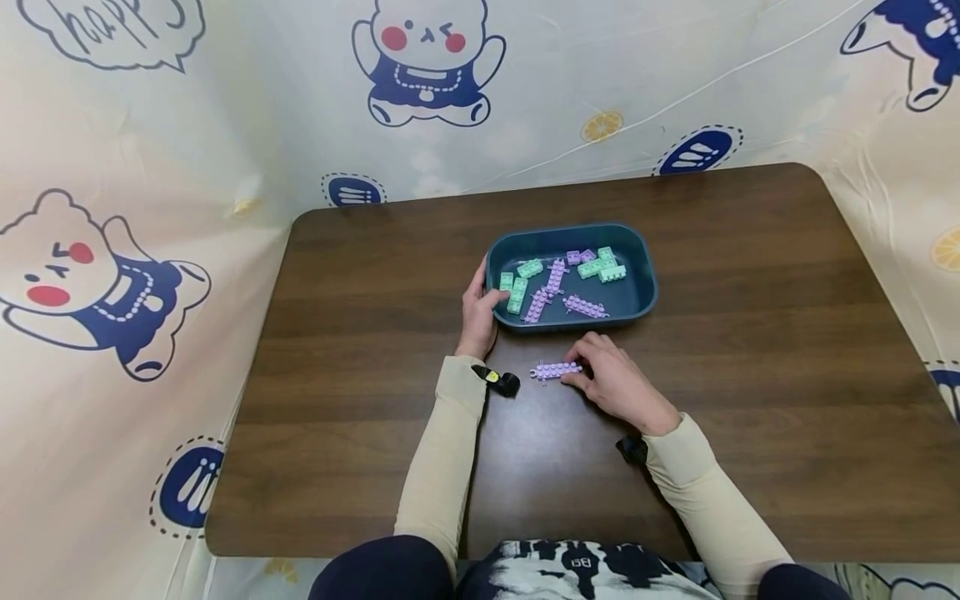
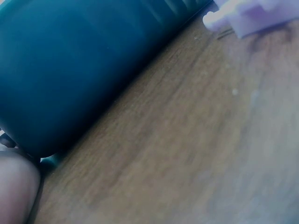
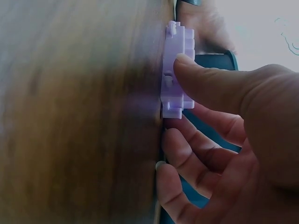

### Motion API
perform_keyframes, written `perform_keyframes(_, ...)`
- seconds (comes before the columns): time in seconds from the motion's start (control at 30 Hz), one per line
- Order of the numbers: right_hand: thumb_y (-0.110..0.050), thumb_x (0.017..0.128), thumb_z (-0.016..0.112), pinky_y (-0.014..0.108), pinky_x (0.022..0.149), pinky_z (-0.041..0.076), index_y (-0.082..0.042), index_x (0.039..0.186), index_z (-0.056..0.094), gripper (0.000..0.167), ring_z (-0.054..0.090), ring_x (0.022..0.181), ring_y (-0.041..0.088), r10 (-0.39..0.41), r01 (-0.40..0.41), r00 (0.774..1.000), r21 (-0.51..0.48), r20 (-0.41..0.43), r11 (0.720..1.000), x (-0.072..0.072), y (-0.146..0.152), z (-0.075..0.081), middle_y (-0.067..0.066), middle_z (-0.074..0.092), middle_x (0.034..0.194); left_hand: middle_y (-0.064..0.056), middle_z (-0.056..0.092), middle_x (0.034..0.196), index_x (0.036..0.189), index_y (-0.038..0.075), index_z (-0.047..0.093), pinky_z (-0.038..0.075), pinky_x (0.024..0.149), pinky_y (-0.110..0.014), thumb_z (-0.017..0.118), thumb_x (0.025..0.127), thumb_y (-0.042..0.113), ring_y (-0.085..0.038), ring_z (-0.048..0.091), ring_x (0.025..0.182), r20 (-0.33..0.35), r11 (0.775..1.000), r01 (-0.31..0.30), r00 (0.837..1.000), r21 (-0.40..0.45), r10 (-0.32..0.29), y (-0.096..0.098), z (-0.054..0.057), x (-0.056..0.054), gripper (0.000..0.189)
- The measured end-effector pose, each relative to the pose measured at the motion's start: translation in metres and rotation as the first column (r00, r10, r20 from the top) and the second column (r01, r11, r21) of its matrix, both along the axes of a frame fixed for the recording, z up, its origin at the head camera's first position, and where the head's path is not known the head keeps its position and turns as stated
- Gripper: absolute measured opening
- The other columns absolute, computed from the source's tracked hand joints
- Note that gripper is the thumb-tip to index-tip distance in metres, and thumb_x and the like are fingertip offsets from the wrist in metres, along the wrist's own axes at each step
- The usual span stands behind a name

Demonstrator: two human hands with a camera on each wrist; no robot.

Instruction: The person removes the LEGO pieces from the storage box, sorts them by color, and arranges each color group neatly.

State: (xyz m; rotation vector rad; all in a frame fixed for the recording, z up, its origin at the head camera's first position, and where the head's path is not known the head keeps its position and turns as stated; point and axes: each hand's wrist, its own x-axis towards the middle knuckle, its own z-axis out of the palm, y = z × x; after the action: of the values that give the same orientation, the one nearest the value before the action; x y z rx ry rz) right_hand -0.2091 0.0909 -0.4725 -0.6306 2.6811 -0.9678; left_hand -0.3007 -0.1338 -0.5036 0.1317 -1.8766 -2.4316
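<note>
My left hand (image 1: 477,315) grips the left end of a dark blue tray (image 1: 573,325), its thumb over the rim and fingers outside. In front of the tray, my right hand (image 1: 617,381) pinches one end of a purple building block (image 1: 553,371) with small side pegs, lying on the table. The right wrist view shows the thumb on the side of this purple block (image 3: 174,70), the other fingers curled beyond it. Inside the tray are several purple blocks (image 1: 556,275) and several green blocks (image 1: 517,295). A corner of the purple block (image 2: 261,18) appears in the left wrist view.
The brown wooden table (image 1: 360,333) has its back edge against a patterned curtain (image 1: 525,150). Black straps with small devices sit at both wrists, the left one (image 1: 501,382) close to the purple block.
</note>
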Motion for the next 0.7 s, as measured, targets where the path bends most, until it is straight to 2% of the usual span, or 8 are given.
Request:
perform_keyframes(0.27,-0.023,0.085,0.075,0.044,0.088,0.041,-0.010,0.103,0.067,0.024,0.047,0.097,0.022,0.006,-0.006,1.000,-0.010,-0.012,1.000,0.0001,0.0003,0.0000,0.002,0.055,0.101,0.005,0.039,0.151,0.150,0.017,0.040,0.036,0.105,-0.035,0.053,0.083,-0.006,-0.013,0.037,0.134,0.013,1.000,-0.015,1.000,-0.007,0.015,0.0008,0.0008,-0.0010,0.072)
perform_keyframes(0.53,-0.022,0.085,0.075,0.047,0.092,0.039,-0.009,0.105,0.067,0.026,0.047,0.100,0.024,-0.015,0.015,1.000,-0.001,0.007,1.000,-0.0016,0.0000,0.0018,0.003,0.054,0.105,0.003,0.032,0.155,0.151,0.017,0.036,0.032,0.109,-0.035,0.053,0.086,-0.008,-0.013,0.032,0.138,0.011,1.000,0.025,1.000,0.015,-0.025,-0.0001,0.0034,-0.0071,0.071)
perform_keyframes(0.7,-0.022,0.085,0.074,0.044,0.090,0.043,-0.009,0.107,0.066,0.027,0.047,0.099,0.023,-0.010,0.010,0.999,-0.008,0.039,1.000,0.0016,-0.0012,0.0000,0.004,0.054,0.106,-0.002,0.029,0.157,0.152,0.013,0.033,0.030,0.110,-0.037,0.050,0.087,-0.011,-0.018,0.027,0.141,0.035,0.999,0.031,0.999,0.015,-0.031,-0.0022,0.0045,-0.0028,0.071)
